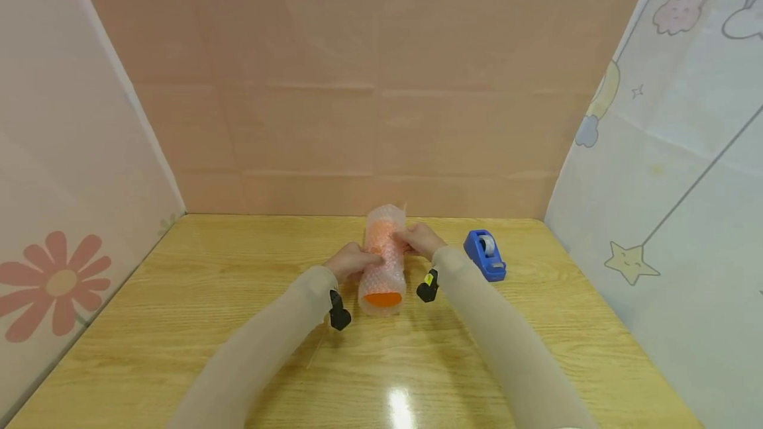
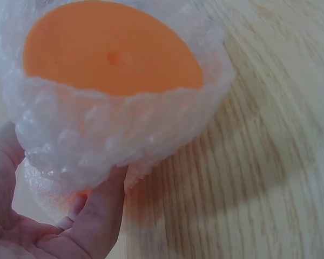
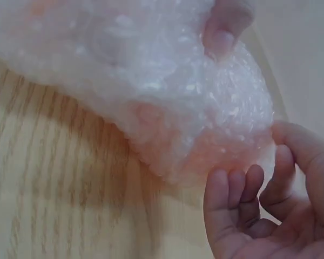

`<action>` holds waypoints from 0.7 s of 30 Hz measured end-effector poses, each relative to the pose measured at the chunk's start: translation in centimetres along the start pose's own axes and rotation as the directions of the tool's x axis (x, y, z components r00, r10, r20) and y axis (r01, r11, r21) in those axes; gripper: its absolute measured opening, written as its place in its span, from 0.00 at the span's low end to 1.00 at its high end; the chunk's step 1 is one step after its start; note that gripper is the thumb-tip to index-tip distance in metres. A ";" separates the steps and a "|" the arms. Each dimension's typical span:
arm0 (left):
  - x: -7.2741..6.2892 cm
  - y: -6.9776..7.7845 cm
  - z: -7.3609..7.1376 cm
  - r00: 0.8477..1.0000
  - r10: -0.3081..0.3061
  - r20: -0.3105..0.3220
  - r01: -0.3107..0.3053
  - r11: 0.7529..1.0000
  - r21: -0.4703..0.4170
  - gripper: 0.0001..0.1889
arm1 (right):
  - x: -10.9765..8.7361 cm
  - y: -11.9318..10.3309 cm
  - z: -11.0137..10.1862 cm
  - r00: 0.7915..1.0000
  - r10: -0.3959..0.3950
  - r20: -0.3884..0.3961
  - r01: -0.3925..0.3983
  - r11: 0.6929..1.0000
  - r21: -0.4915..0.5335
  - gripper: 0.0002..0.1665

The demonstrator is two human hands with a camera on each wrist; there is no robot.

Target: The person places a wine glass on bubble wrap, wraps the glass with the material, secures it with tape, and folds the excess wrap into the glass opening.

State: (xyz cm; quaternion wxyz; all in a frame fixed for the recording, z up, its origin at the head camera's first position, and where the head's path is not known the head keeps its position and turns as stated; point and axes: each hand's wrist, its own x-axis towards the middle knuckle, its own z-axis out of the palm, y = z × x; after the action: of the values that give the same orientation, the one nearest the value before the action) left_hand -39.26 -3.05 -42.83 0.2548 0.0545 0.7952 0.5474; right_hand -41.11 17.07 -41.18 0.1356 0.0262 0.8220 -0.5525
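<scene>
An orange cylinder (image 2: 113,32) lies inside a sleeve of clear bubble wrap (image 1: 387,275) near the back middle of the table. Its flat orange end, with a small dimple at the centre, shows through the wrap's open near end. My left hand (image 1: 353,261) grips the wrapped cylinder from the left, thumb on top, about halfway along. Farther up, on the opposite side, my right hand (image 1: 420,240) holds it with the thumb over the wrap. In the right wrist view the fingers (image 3: 218,189) curl at the wrap's lower edge.
A blue tape dispenser (image 1: 485,255) with a roll of tape stands on the wooden table (image 1: 238,270), right of my right hand. Behind the table rises a tan backdrop (image 1: 369,85). Patterned side walls (image 1: 667,217) flank it.
</scene>
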 end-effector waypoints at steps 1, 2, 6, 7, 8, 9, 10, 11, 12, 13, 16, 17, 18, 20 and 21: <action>0.0 0.0 0.0 1.000 0.004 -0.003 -0.004 1.000 0.006 0.16 | 0.0 0.1 -0.1 1.000 0.006 0.012 -0.006 0.999 0.033 0.18; 0.0 0.0 0.1 1.000 0.011 -0.006 -0.010 1.000 0.014 0.16 | -0.1 0.2 -0.2 1.000 0.016 0.023 -0.017 0.997 0.071 0.17; 0.0 0.1 0.3 0.999 0.028 -0.015 -0.028 0.999 0.038 0.16 | -0.3 0.5 -0.4 0.997 0.044 0.065 -0.056 0.978 0.199 0.14; 0.0 0.1 0.4 0.999 0.031 -0.017 -0.030 0.999 0.043 0.16 | -0.4 0.5 -0.5 0.996 0.048 0.074 -0.063 0.974 0.216 0.13; 0.1 0.1 0.4 0.999 0.032 -0.018 -0.032 0.999 0.044 0.16 | -0.3 0.5 -0.5 0.996 0.050 0.078 -0.066 0.974 0.215 0.12; 0.0 0.1 0.4 0.999 0.032 -0.018 -0.031 0.999 0.041 0.16 | -0.3 0.5 -0.5 0.995 0.049 0.083 -0.066 0.974 0.214 0.11; 0.0 0.1 0.4 0.999 0.032 -0.018 -0.031 0.999 0.040 0.16 | -0.3 0.4 -0.5 0.995 0.049 0.086 -0.066 0.974 0.215 0.10; 0.0 0.1 0.4 0.999 0.032 -0.018 -0.032 0.999 0.040 0.16 | -0.3 0.3 -0.5 0.995 0.050 0.089 -0.068 0.975 0.210 0.09; 0.0 0.2 0.3 0.999 0.031 -0.018 -0.031 0.999 0.039 0.16 | -0.3 0.3 -0.5 0.995 0.049 0.091 -0.067 0.977 0.203 0.08; 0.0 0.2 0.3 0.999 0.032 -0.019 -0.031 0.999 0.040 0.16 | -0.4 0.2 -0.5 0.994 0.049 0.093 -0.067 0.978 0.196 0.08; 0.1 0.2 0.3 0.999 0.030 -0.016 -0.029 0.999 0.039 0.16 | -0.5 0.0 -0.6 0.994 0.049 0.096 -0.067 0.981 0.184 0.05; 0.1 0.2 0.3 0.999 0.028 -0.016 -0.028 0.999 0.037 0.16 | -0.5 -0.1 -0.6 0.994 0.049 0.099 -0.066 0.982 0.179 0.05; 0.2 0.1 0.2 1.000 0.024 -0.017 -0.023 0.999 0.037 0.17 | -0.6 -0.2 -0.6 0.994 0.049 0.101 -0.066 0.982 0.177 0.04; 0.2 0.1 0.2 1.000 0.016 -0.019 -0.016 0.999 0.039 0.17 | -0.7 -0.4 -0.6 0.993 0.045 0.106 -0.063 0.982 0.177 0.04; 0.2 0.0 0.1 1.000 0.012 -0.022 -0.011 0.999 0.043 0.17 | -0.7 -0.5 -0.6 0.993 0.042 0.109 -0.061 0.983 0.173 0.05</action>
State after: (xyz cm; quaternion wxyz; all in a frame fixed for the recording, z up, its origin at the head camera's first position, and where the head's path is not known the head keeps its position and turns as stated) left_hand -39.35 -2.85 -42.91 0.2414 0.0585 0.8093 0.5323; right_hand -40.66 17.53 -40.37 0.1902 0.0303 0.7609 -0.6197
